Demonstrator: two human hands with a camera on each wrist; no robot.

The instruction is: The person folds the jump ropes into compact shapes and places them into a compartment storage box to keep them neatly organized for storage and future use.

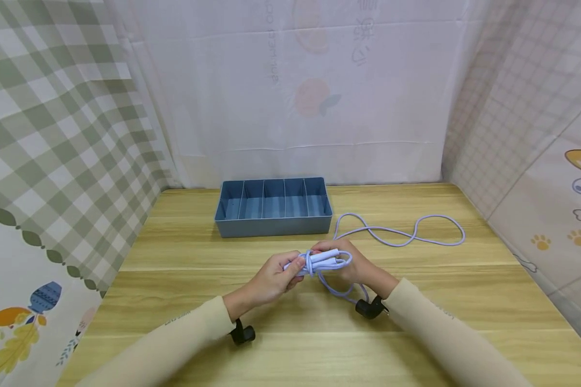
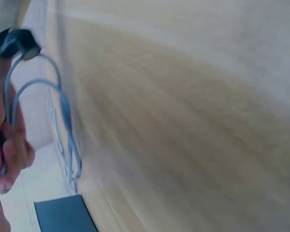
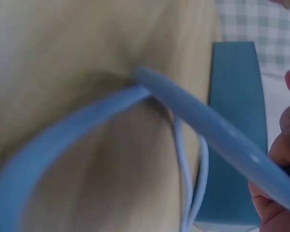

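Both hands meet over the middle of the light wooden table (image 1: 184, 252), working a long pale lilac cable (image 1: 406, 236). The left hand (image 1: 271, 279) has its fingers curled round the gathered loops, gripping the bundle at its left end, and the right hand (image 1: 351, 263) pinches the same bundle from the other side, fingers wrapped over the coils. The rest of the cable trails right across the tabletop in loose curves (one loop hangs below the hands). Behind them, near the back edge, sits a blue plastic organiser tray (image 1: 273, 226) with dividers, well apart from the bundle.
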